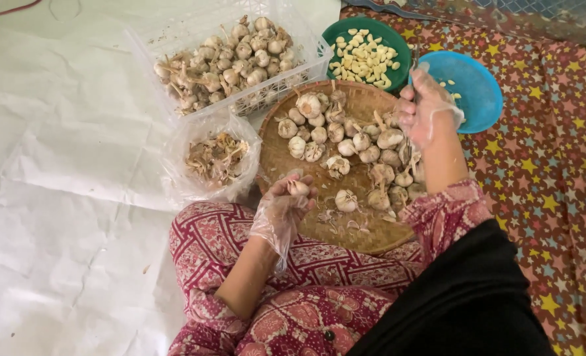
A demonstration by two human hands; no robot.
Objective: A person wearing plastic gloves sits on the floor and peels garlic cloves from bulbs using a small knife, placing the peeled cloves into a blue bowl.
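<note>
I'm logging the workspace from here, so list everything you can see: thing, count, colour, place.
woven tray: one, tan, in front of the knees
garlic bulbs: many, off-white, on the tray
crate: one, clear, top centre, full of bulbs
plastic bag: one, clear, left of tray, holding skins
green bowl: one, beyond the tray, holding peeled cloves
blue bowl: one, right of the green bowl, a few cloves
white sheet: one, left floor
star-pattern mat: one, red, right
left hand: clear glove, holding garlic clove
right hand: clear glove, holding a thin tool
</note>
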